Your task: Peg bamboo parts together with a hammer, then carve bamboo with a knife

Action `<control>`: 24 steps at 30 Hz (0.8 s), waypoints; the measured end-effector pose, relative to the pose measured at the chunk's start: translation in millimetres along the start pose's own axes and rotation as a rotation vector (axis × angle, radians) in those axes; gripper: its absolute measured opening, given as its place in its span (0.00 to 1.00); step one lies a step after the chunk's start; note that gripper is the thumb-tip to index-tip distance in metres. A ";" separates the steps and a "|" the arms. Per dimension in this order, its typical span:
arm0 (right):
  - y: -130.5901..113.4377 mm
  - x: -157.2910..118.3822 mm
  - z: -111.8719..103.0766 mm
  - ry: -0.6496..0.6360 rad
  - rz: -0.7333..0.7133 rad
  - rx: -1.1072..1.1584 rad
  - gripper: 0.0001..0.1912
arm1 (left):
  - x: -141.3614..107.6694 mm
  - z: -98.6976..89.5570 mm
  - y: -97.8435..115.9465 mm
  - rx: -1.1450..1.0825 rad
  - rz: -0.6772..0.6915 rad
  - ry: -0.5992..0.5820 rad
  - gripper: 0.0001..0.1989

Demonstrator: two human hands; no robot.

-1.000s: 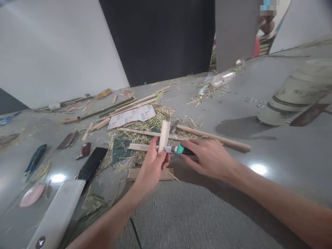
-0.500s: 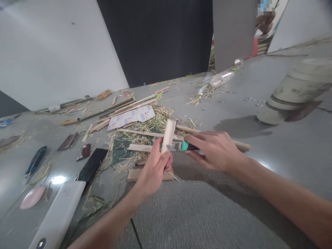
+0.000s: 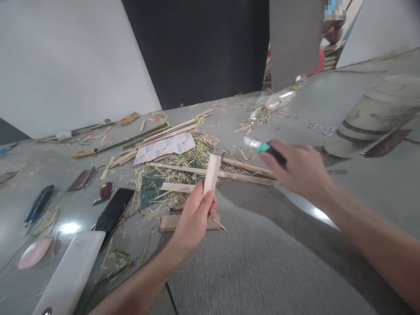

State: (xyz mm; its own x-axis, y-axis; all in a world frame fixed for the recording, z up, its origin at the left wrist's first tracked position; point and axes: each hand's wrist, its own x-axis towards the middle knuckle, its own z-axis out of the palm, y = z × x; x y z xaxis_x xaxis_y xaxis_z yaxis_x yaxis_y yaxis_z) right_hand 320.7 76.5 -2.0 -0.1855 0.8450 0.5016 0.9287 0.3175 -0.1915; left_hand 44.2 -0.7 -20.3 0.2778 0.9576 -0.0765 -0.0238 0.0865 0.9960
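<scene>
A pale split bamboo strip (image 3: 212, 173) stands tilted upward in my left hand (image 3: 200, 210), whose fingers are closed around its lower end. My right hand (image 3: 297, 168) is closed on a utility knife (image 3: 271, 151) with a black and green handle, its blade pointing left and away from the strip. Motion smears the knife and right hand slightly. Beneath the strip lie a heap of shavings (image 3: 203, 146), a dark green mat (image 3: 151, 190) and further bamboo pieces (image 3: 177, 187). A flat wooden block (image 3: 169, 222) lies partly behind my left hand.
On the left are a large knife with a white handle (image 3: 70, 267), a blue utility knife (image 3: 39, 203) and a pink oval object (image 3: 35, 253). A grey cylinder (image 3: 364, 118) stands at right near several small rings (image 3: 316, 125). Another person's hand (image 3: 334, 33) shows at upper right.
My right hand has drawn the utility knife off the bamboo strip, moving up and to the right. My left hand keeps the strip in nearly the same place.
</scene>
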 end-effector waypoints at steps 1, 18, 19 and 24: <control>-9.6 -4.4 3.6 -0.037 -0.071 0.030 0.22 | 2.1 -1.5 -0.6 0.003 0.006 0.018 0.15; -42.3 -21.9 12.2 -0.040 -0.470 0.001 0.22 | 0.4 0.9 1.0 0.327 0.051 0.041 0.17; -37.3 -18.3 9.5 -0.024 -0.440 -0.025 0.22 | -0.6 2.0 1.6 0.303 0.054 0.036 0.17; 8.6 8.4 -14.0 0.125 0.077 -0.171 0.26 | -10.9 7.1 -0.5 0.399 0.057 -0.069 0.19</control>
State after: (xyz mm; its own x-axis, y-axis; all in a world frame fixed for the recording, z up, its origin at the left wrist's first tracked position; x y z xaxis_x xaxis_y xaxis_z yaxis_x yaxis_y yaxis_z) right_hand 331.6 80.3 12.4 -0.0801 0.8006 0.5938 0.9816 0.1671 -0.0929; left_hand 47.9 -13.1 -19.7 0.3508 0.9359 -0.0309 0.3294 -0.0925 0.9396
